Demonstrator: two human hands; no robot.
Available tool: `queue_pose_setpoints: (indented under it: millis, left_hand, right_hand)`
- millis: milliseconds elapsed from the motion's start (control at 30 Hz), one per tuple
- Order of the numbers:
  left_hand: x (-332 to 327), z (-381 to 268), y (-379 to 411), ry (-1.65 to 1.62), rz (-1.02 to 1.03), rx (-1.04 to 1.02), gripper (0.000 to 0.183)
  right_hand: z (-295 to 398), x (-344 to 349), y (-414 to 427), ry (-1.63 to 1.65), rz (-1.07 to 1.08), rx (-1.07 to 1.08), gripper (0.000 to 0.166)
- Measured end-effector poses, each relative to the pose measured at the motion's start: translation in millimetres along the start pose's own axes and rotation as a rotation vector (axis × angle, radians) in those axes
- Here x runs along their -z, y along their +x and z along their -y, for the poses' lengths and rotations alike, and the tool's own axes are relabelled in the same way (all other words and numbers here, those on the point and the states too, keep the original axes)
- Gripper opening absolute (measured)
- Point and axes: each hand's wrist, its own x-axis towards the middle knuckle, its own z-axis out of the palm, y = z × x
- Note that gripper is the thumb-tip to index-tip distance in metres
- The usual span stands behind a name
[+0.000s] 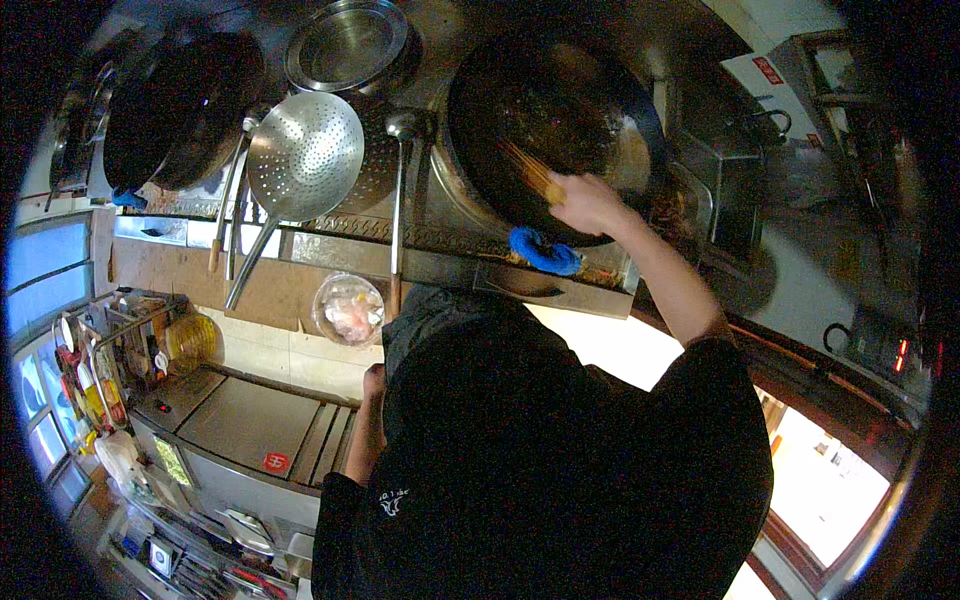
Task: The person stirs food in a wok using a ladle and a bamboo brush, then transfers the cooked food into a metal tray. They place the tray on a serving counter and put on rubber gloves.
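My right hand (589, 204) grips the butt of a bamboo wok brush (529, 169), its bristles fanned out over the inside of a large dark wok (495, 97). The wok sits on the stove, and its inner surface looks wet and shiny. Blue cloth (546, 252) is wrapped around the wok's near handle, just below my right hand. My left hand (373, 380) hangs low beside my dark clothing, which partly covers it. Its fingers are hidden, so I cannot see whether it holds anything.
Left of the wok lie a long-handled ladle (397, 195) and a perforated metal strainer (306, 150). A steel basin (346, 45) stands behind them. More dark woks (180, 112) rest farther left. A lined waste bin (349, 309) and a steel counter (247, 420) are at my left.
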Motion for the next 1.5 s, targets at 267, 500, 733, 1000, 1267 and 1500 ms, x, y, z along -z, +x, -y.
queue_pose_setpoints:
  millis: [267, 500, 733, 1000, 1267, 1500]
  left_hand:
    - [-1.7, -5.3, -5.8, 0.174, 0.056, 0.108, 0.051]
    - [6.7, -66.2, -23.3, 0.273, -0.193, 0.43, 0.06]
    - [5.8, -22.7, -0.6, 0.108, -0.204, 0.102, 0.053]
    - [-11.0, 26.3, 5.2, 0.25, -0.006, -0.201, 0.034]
    - [-8.6, 40.7, 22.8, 0.072, 0.098, 0.195, 0.026]
    - [27.6, -83.4, 25.7, -0.295, 0.111, 0.239, 0.038]
  right_hand:
    - [-50.7, -13.9, 86.7, -0.19, -0.159, -0.284, 0.063]
    - [1.3, -15.8, 50.5, 0.021, -0.183, -0.085, 0.064]
    - [-95.9, -27.3, 101.6, -0.214, -0.26, -0.438, 0.066]
    - [21.9, -14.5, 40.3, 0.101, -0.123, -0.159, 0.068]
    - [-119.3, 53.5, 40.6, -0.656, -0.211, -0.098, 0.021]
    - [-61.3, 63.0, -34.8, 0.307, 0.48, -0.012, 0.065]
